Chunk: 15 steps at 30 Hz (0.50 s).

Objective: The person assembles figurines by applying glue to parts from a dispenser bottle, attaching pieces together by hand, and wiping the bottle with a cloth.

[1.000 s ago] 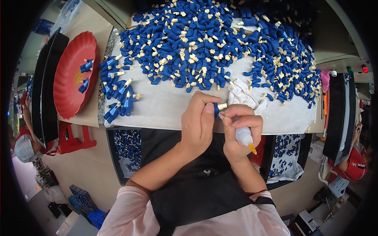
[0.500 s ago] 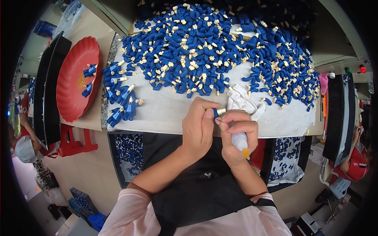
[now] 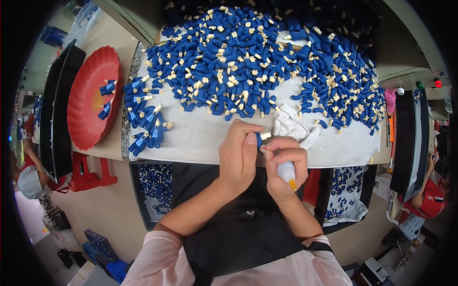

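My left hand (image 3: 238,156) is closed round a small blue figurine body (image 3: 259,139), whose cream end (image 3: 265,136) points to the right. Its lower part is hidden by my fingers. Close beside it, my right hand (image 3: 282,151) curls round a small white squeeze bottle (image 3: 286,170) with a yellow tip (image 3: 293,184) pointing back toward me. The fingertips of that hand pinch something tiny with a touch of red, right against the blue piece; its kind cannot be made out. A crumpled white cloth (image 3: 288,123) lies just beyond my right hand.
Heaps of blue and cream figurine parts (image 3: 229,62) cover the far worktop. Several blue bodies (image 3: 145,124) lie at the left edge, near a red scalloped dish (image 3: 90,114) holding two more. Below the table edge are trays of parts (image 3: 157,190) and a red stool (image 3: 95,174).
Both hands have shifted very slightly, with the right fingertips and bottle a little to the left. The grips stay the same.
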Tool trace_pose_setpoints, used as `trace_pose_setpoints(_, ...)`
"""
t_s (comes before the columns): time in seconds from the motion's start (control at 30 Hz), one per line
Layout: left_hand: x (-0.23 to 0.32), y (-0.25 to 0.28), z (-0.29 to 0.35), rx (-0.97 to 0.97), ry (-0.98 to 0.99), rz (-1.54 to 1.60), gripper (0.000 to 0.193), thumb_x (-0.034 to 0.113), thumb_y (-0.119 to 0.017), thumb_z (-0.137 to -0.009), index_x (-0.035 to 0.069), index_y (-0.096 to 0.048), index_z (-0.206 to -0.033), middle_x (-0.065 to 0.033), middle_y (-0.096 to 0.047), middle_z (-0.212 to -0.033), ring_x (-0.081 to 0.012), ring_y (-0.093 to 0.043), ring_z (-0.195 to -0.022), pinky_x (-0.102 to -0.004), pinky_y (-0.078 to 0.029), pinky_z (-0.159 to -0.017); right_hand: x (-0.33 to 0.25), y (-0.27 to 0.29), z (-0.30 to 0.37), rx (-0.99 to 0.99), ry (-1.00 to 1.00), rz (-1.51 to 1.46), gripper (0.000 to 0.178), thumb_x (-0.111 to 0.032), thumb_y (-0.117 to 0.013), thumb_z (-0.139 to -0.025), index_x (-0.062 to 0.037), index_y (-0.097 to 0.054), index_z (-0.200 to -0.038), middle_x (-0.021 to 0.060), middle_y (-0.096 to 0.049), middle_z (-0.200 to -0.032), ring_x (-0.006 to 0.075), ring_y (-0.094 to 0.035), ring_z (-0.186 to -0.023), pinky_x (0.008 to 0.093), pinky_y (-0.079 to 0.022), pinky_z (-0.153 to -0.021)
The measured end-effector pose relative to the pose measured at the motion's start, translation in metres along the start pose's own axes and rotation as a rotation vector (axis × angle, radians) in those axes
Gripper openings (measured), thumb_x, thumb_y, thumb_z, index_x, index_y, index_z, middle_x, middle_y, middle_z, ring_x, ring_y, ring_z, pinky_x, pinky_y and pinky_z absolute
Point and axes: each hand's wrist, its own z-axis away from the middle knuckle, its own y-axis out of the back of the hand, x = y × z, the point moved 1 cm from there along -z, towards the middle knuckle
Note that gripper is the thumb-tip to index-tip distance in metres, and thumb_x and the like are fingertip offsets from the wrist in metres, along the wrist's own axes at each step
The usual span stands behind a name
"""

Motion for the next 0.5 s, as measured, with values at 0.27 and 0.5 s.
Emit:
trace_pose_setpoints(0.27,0.0017,-0.0030,-0.0017,-0.003,-0.048,-0.037,0.013,0.006,-0.039,-0.084,-0.001,-0.051,-0.087,-0.0127,-0.047,-0.073,-0.0225,-0.047,-0.059,-0.0287,-0.037,-0.054,-0.0018,0.0025,-0.0055,0.011,-0.001,0.005,0.024,0.013,-0.058,-0.068,-0.0028,-0.044,-0.079,0.0127,-0.055,-0.079,0.0193,-0.053,-0.069,0.0256,-0.044,-0.061)
trace_pose_setpoints(0.5,-0.0005,-0.0022,0.0000,0.019,-0.080,-0.025,0.014,0.006,-0.039,-0.084,-0.001,-0.051,-0.087,-0.0115,-0.047,-0.073,-0.0210,-0.046,-0.058,-0.0282,-0.037,-0.053,0.0000,0.0052,0.0011,-0.001,-0.065,0.076,0.024,0.014,-0.057,-0.067,-0.0025,-0.045,-0.078,0.0127,-0.055,-0.079,0.0186,-0.053,-0.068,0.0252,-0.044,-0.062)
